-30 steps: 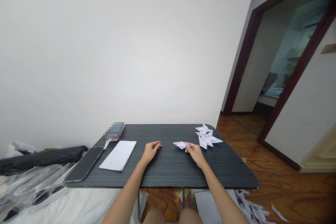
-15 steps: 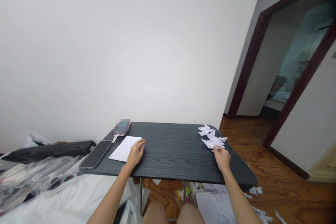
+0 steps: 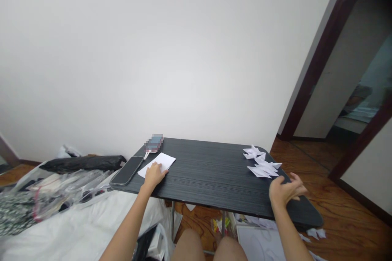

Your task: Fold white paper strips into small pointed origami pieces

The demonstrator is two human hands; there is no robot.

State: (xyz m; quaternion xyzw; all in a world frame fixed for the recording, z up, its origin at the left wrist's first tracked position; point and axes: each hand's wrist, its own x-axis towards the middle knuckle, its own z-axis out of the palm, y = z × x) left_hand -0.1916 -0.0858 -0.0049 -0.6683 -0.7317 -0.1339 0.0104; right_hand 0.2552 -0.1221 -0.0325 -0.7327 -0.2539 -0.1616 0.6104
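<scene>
My left hand (image 3: 154,174) lies on a stack of white paper (image 3: 166,160) at the left of the dark table, its fingers spread over the sheets and its thumb towards the right edge. Some of the paper is hidden under it. Over the right side of the table, my right hand (image 3: 287,189) is raised with its fingers apart and nothing in them. Just beyond it sit several folded white paper shapes with pointed tips (image 3: 265,169), grouped near the right edge.
A black phone (image 3: 127,171) lies at the table's left edge. Behind it is a blurred-out object (image 3: 154,143) with a white cable. Bags and a black wrapped bundle (image 3: 82,163) are heaped at the left. Paper scraps (image 3: 317,233) lie on the wooden floor.
My right hand has let go of the folded paper shape and moved right and towards me, opening. My left hand has come down further over the paper stack. The view has turned slightly left.
</scene>
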